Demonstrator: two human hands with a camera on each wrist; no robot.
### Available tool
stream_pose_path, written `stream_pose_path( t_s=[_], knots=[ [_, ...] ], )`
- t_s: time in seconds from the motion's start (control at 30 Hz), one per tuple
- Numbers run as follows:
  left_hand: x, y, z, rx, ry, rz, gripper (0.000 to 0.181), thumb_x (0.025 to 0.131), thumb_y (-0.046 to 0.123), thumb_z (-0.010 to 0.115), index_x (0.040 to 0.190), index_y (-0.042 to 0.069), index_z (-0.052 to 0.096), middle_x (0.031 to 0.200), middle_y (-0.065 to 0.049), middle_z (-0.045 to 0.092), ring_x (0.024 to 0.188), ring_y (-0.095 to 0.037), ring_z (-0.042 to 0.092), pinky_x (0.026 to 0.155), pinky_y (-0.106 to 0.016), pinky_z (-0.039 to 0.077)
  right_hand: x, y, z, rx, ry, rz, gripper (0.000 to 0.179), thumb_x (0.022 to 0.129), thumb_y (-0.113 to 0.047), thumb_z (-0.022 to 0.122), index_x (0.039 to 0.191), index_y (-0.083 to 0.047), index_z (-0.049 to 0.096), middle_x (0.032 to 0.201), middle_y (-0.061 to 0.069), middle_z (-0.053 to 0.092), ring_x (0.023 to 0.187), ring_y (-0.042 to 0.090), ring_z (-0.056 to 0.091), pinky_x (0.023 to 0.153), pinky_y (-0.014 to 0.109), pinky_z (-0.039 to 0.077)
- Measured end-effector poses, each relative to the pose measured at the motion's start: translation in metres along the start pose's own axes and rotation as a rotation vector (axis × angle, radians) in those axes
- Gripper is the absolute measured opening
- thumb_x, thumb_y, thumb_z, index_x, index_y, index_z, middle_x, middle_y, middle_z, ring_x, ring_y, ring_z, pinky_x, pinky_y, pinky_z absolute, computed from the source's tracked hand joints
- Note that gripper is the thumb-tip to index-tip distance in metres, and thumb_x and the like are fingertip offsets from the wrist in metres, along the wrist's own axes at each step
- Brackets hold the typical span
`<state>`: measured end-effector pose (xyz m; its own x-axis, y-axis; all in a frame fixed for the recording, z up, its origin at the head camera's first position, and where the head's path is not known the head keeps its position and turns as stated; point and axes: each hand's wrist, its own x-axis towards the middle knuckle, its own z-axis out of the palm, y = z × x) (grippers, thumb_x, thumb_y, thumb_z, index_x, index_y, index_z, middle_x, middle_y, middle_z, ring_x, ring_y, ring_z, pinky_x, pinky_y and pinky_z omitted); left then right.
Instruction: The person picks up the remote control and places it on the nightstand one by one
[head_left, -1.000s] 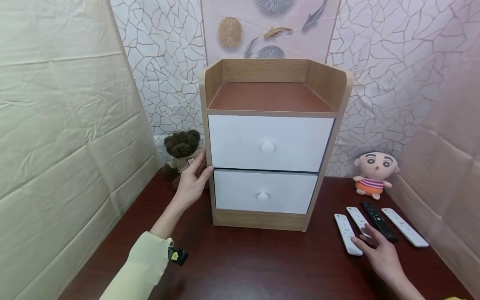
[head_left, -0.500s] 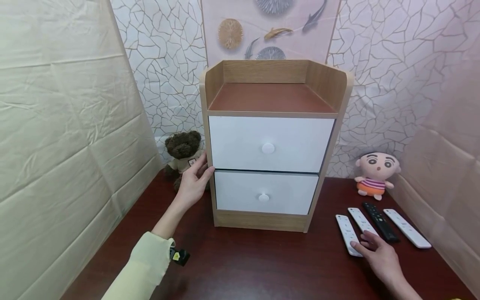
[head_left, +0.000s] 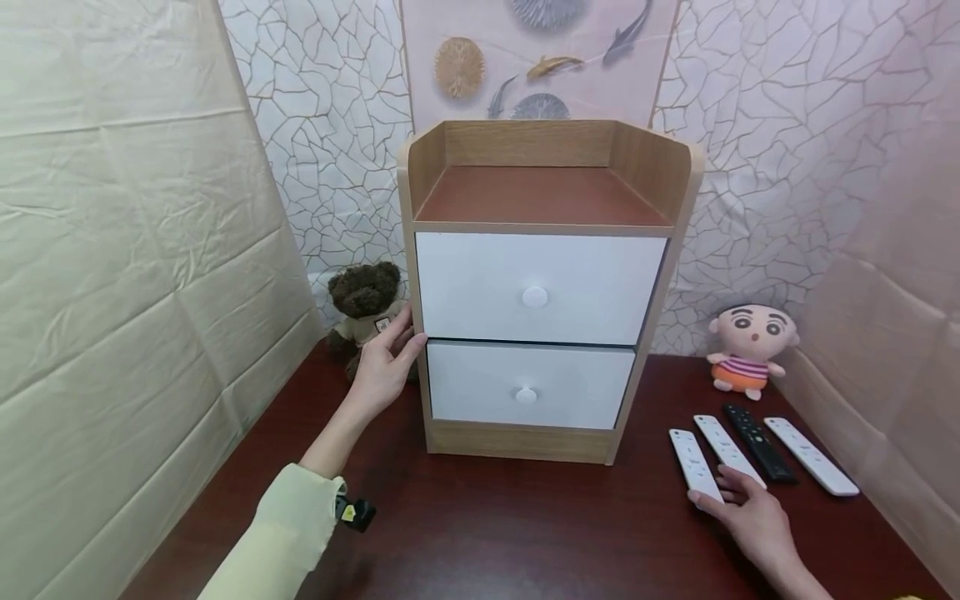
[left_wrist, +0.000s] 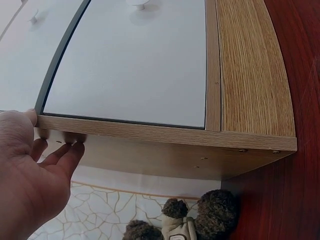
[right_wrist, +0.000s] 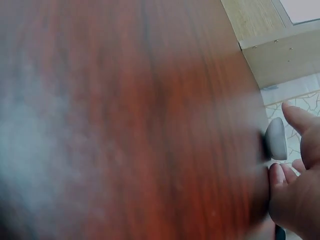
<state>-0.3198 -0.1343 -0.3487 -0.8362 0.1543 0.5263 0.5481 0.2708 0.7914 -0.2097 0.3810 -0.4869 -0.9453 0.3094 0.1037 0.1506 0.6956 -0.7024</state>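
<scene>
My left hand [head_left: 382, 371] rests against the left side of a two-drawer cabinet [head_left: 519, 439]. The left wrist view has its fingertips [left_wrist: 76, 148] on the wooden side panel and the thumb at the front edge. Both white drawers, upper [head_left: 480, 283] and lower [head_left: 480, 383], are closed. At the lower right, my right hand [head_left: 757, 525] straddles the near end of the leftmost white remote control [head_left: 692, 458], thumb on its left side and fingers on its right. In the right wrist view that remote [right_wrist: 276, 140] shows between thumb and fingers, with a gap at the thumb.
Right of it lie a second white remote [head_left: 723, 442], a black remote [head_left: 759, 446] and another white remote [head_left: 810, 457]. A plush doll [head_left: 752, 342] sits behind them. A brown teddy bear [head_left: 365, 292] is behind the left hand. Fabric walls [head_left: 150, 250] bound the dark red table [head_left: 510, 525].
My right hand has shifted slightly left, its thumb going from above the leftmost remote to that remote's left side. The left hand keeps its place on the cabinet.
</scene>
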Motion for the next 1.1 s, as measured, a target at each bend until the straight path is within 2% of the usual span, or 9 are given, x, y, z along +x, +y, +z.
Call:
stream_pose_path(
  t_s=[0.1,0.17,0.37,0.57,0.67,0.8,0.9,1.1],
  knots=[
    [0.001,-0.001,0.000,0.002,0.002,-0.001,0.062,0.108,0.021,0.057,0.161,0.006,0.030,0.162,-0.015,0.034,0.142,-0.036,0.044,0.108,-0.046,0.047,-0.001,-0.003,0.001,-0.033,0.000,0.008,0.086,0.083,-0.043,0.087,0.140,0.011,0.052,0.125,0.031,0.065,0.101,0.029,0.068,0.071,0.020,0.048],
    [0.001,-0.001,0.001,-0.002,0.001,0.001,0.061,0.108,0.020,0.057,0.161,0.005,0.031,0.162,-0.015,0.035,0.142,-0.036,0.044,0.109,-0.046,0.047,-0.002,-0.005,0.002,-0.054,0.008,0.012,0.086,0.082,-0.043,0.088,0.139,0.011,0.054,0.123,0.031,0.065,0.106,0.037,0.066,0.075,0.025,0.049],
    [0.000,-0.001,0.001,-0.011,0.002,0.001,0.061,0.108,0.020,0.058,0.161,0.006,0.031,0.162,-0.014,0.036,0.141,-0.036,0.045,0.108,-0.045,0.047,-0.005,-0.005,0.006,-0.095,0.054,-0.005,0.083,0.080,-0.043,0.088,0.134,0.013,0.057,0.117,0.032,0.067,0.107,0.042,0.064,0.084,0.045,0.050],
    [0.000,-0.001,0.000,-0.003,0.003,0.003,0.061,0.108,0.021,0.057,0.161,0.006,0.031,0.161,-0.015,0.036,0.141,-0.036,0.044,0.109,-0.046,0.047,-0.003,-0.003,0.008,-0.134,0.074,-0.001,0.080,0.082,-0.046,0.086,0.128,0.014,0.061,0.104,0.023,0.070,0.097,0.036,0.064,0.081,0.046,0.049],
    [0.000,-0.001,0.000,0.004,0.006,0.007,0.061,0.108,0.022,0.058,0.161,0.006,0.031,0.161,-0.015,0.037,0.141,-0.036,0.045,0.109,-0.047,0.047,-0.003,-0.003,0.008,-0.143,0.077,0.002,0.078,0.082,-0.046,0.085,0.125,0.014,0.063,0.101,0.023,0.070,0.097,0.038,0.064,0.083,0.051,0.049],
    [0.000,0.000,0.000,0.010,0.010,0.013,0.060,0.108,0.021,0.058,0.161,0.006,0.033,0.160,-0.015,0.039,0.140,-0.036,0.046,0.108,-0.047,0.048,-0.004,-0.004,0.009,-0.147,0.082,0.010,0.070,0.085,-0.040,0.083,0.124,0.015,0.064,0.114,0.033,0.067,0.109,0.051,0.059,0.092,0.060,0.045],
    [-0.001,0.001,0.001,0.014,0.012,0.012,0.059,0.108,0.021,0.057,0.160,0.006,0.033,0.159,-0.016,0.040,0.139,-0.036,0.047,0.107,-0.048,0.048,-0.005,-0.005,0.010,-0.158,0.104,0.002,0.063,0.086,-0.033,0.081,0.122,0.016,0.064,0.120,0.038,0.063,0.115,0.058,0.054,0.096,0.063,0.041],
    [-0.001,0.001,0.001,0.032,0.017,0.004,0.059,0.108,0.021,0.057,0.160,0.005,0.034,0.160,-0.016,0.039,0.139,-0.036,0.048,0.107,-0.049,0.048,-0.005,-0.004,0.013,-0.177,0.153,-0.029,0.059,0.083,-0.029,0.082,0.119,0.015,0.067,0.115,0.038,0.064,0.110,0.059,0.056,0.092,0.063,0.043]
  ],
)
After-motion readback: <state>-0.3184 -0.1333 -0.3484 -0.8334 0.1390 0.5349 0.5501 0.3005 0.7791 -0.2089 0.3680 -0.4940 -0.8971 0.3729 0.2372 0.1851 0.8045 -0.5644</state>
